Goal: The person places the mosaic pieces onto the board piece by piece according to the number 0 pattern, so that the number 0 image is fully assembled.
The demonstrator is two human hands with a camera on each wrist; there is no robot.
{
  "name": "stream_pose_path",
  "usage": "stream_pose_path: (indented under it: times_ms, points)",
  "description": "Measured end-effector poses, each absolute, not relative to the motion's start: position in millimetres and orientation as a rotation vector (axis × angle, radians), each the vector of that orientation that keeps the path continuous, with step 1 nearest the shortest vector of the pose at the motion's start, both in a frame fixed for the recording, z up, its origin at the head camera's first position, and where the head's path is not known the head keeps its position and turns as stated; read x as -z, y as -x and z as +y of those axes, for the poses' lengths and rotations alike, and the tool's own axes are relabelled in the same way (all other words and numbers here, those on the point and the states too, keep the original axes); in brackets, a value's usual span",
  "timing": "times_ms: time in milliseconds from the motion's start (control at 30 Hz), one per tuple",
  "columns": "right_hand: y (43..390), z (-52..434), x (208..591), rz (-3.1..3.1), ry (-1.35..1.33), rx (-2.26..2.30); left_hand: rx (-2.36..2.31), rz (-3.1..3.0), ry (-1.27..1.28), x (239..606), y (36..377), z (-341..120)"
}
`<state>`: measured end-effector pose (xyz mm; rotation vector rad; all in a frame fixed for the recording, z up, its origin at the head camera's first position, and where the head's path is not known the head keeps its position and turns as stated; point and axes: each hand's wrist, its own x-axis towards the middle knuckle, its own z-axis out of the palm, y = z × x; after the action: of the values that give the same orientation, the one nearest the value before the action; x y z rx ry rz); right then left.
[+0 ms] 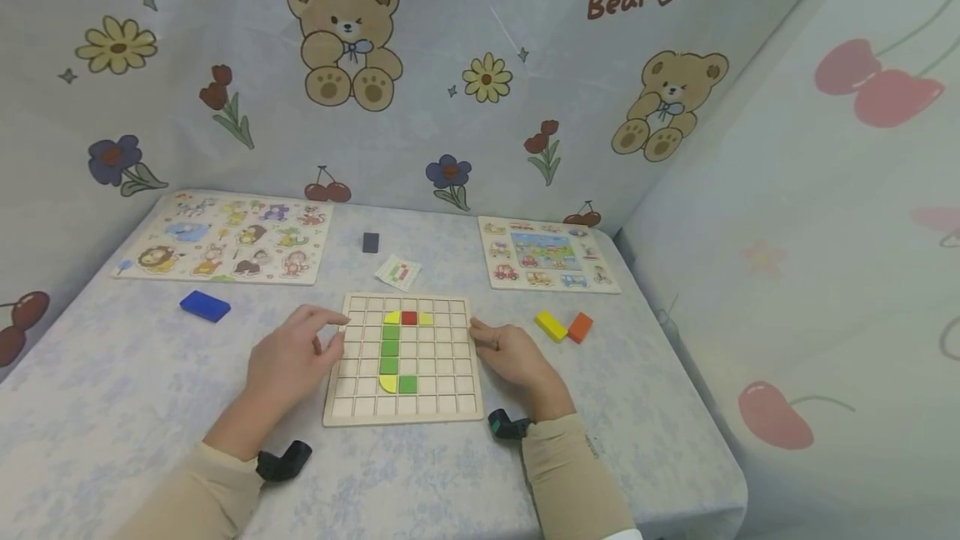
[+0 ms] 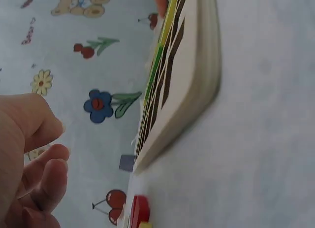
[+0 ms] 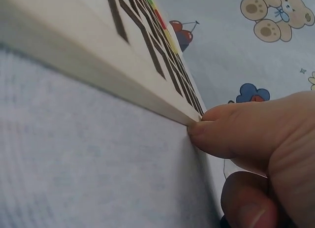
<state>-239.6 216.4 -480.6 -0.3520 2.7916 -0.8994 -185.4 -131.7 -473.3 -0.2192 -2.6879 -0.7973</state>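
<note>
The near-square grid board [image 1: 448,367] is flanked on the table [image 1: 420,482] by the left hand [image 1: 291,355], thumb and forefinger parted at its left edge, and the right hand [image 1: 519,358], whose fingertips are set against its right edge, whether pinching cannot be told.

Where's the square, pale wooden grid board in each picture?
Head view: the square, pale wooden grid board is below centre.
Left wrist view: the board slants through the upper middle.
Right wrist view: the board slants across the upper left.
Shared landmark: the printed blue flower with red centre, the head view's right-hand one.
</note>
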Motion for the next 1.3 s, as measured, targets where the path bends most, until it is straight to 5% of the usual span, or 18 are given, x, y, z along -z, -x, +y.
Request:
stream_pose_path:
  times_ms: [233, 1300]
  points:
    - [240.8, 215.7, 481.2, 2.781, 0.348, 0.930, 0.738, -2.961, 0.005, 463.8, 189.2, -162.9]
    - [240.8, 217.0, 481.8, 2.807, 0.314, 0.929, 0.790, -3.085, -0.055, 472.5, 195.3, -162.3]
